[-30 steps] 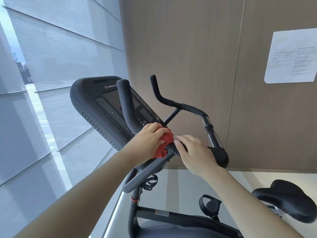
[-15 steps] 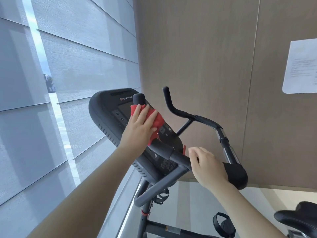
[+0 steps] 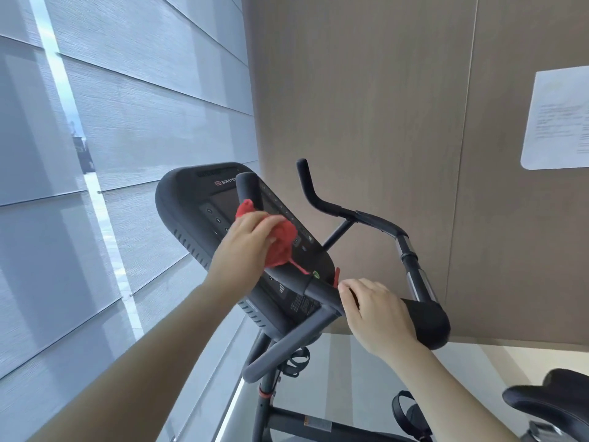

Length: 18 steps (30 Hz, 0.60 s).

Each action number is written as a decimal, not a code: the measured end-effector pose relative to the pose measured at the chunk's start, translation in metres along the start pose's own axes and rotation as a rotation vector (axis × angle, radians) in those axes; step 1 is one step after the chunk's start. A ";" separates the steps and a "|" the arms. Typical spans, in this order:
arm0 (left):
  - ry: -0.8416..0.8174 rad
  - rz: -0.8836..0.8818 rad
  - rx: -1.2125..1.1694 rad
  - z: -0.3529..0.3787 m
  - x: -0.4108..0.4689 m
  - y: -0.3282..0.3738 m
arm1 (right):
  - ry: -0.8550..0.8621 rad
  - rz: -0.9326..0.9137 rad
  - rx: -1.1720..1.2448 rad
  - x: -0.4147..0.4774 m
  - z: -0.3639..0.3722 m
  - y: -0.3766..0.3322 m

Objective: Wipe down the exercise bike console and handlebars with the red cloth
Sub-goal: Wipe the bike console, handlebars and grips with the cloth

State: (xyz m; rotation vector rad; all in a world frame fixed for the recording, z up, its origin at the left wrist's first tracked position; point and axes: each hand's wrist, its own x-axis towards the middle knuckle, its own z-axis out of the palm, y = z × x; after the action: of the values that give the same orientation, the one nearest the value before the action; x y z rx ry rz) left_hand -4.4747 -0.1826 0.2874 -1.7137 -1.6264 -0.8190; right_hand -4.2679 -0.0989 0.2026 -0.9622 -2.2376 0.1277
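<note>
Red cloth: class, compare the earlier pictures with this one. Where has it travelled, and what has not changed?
The left hand carried the red cloth from the handlebar junction up to the upright grip, then onto the console face. It never let go. The right hand stayed gripping the handlebar.

A white printed paper sheet (image 3: 557, 119) is stuck to the brown wood-grain wall panel (image 3: 366, 106) at the upper right; its text is too small to read. Grey roller blinds (image 3: 143, 106) cover the windows on the left, with a bright gap (image 3: 76, 148) between them. Low down are a black saddle (image 3: 554, 400), a strapped pedal (image 3: 411, 413), a bottle cage (image 3: 296, 362) and pale floor (image 3: 350, 362).
</note>
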 end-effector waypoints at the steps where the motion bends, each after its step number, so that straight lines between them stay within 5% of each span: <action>1: 0.073 -0.034 0.005 -0.006 0.010 -0.003 | -0.006 0.002 -0.008 0.001 0.000 -0.001; 4: 0.156 -0.089 0.042 -0.012 0.034 -0.008 | -0.013 0.011 -0.026 0.002 -0.001 -0.004; 10: -0.097 -0.054 0.115 0.025 0.009 -0.003 | -0.024 0.014 -0.019 0.001 -0.002 -0.001; 18: -0.084 -0.081 -0.183 0.023 -0.013 0.027 | -0.006 0.027 0.080 0.000 -0.004 0.002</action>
State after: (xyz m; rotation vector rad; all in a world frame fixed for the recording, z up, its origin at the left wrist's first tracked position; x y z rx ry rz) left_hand -4.4483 -0.1732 0.2625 -1.8395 -1.7319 -0.9724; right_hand -4.2638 -0.0982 0.2051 -0.9507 -2.2082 0.2312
